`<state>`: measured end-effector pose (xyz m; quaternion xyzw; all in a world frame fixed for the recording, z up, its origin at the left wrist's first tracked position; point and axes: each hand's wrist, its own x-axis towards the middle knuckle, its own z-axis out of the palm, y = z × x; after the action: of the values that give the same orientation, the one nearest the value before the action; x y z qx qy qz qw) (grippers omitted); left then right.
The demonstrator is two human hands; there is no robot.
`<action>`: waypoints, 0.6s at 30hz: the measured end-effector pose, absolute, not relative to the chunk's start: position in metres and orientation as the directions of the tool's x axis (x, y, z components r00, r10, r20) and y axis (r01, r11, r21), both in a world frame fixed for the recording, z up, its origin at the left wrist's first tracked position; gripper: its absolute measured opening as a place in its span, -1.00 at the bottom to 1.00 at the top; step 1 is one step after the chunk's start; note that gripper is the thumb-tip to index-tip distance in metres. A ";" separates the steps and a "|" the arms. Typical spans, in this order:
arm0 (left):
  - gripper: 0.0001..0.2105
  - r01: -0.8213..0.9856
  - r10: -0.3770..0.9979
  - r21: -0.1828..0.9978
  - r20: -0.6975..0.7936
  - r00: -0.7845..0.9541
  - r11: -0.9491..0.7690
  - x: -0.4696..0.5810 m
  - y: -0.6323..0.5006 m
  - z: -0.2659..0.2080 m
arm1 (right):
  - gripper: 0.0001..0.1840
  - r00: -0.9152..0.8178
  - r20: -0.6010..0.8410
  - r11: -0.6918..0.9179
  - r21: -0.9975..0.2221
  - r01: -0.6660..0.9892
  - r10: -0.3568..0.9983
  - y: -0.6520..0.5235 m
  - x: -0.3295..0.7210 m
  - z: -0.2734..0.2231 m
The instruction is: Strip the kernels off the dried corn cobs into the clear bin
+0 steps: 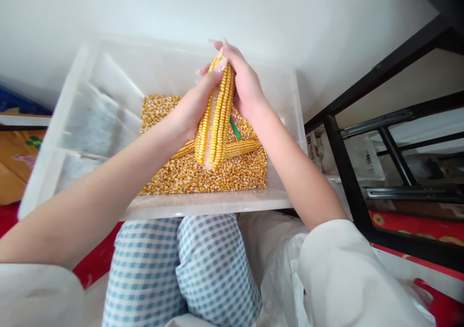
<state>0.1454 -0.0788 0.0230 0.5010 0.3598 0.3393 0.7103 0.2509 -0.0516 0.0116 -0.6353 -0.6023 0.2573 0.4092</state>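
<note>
A yellow ear of corn [217, 124] is held up over the plastic bin, its far tip tilted away from me. One lengthwise strip of it is bare of kernels. My left hand [195, 99] is closed around its left side, thumb lying along the top. From the right, my right hand [244, 78] grips the ear near its far tip; some of its fingers are hidden behind the corn. Beneath, loose corn kernels [195, 182] cover the bin's floor. Another ear of corn [242, 148] lies on them, partly covered. A green tool handle [235, 128] pokes out beside my right wrist.
The translucent bin [210, 206] rests just beyond my knees in checked trousers [217, 259], against a white wall [181, 7]. A black metal frame [348, 172] stands close on the right. Cardboard boxes [14, 157] sit at the left.
</note>
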 end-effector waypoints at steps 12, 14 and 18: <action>-0.66 -0.210 0.873 0.957 -0.076 0.481 0.199 0.147 -0.087 0.021 | -0.46 0.124 0.167 0.097 -0.892 0.441 0.978 -0.056 0.249 0.023; -0.66 -0.191 0.884 0.962 -0.086 0.460 0.193 0.148 -0.088 0.022 | -0.48 0.128 0.161 0.092 -0.901 0.425 0.979 -0.055 0.249 0.023; -0.65 -0.146 0.898 0.977 -0.079 0.432 0.156 0.149 -0.092 0.020 | -0.52 0.132 0.146 0.079 -0.905 0.417 0.980 -0.053 0.247 0.021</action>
<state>0.1486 -0.0923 0.0198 0.5190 0.3621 0.3907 0.6685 0.2474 -0.0531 0.0205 -0.6024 -0.5799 0.3124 0.4508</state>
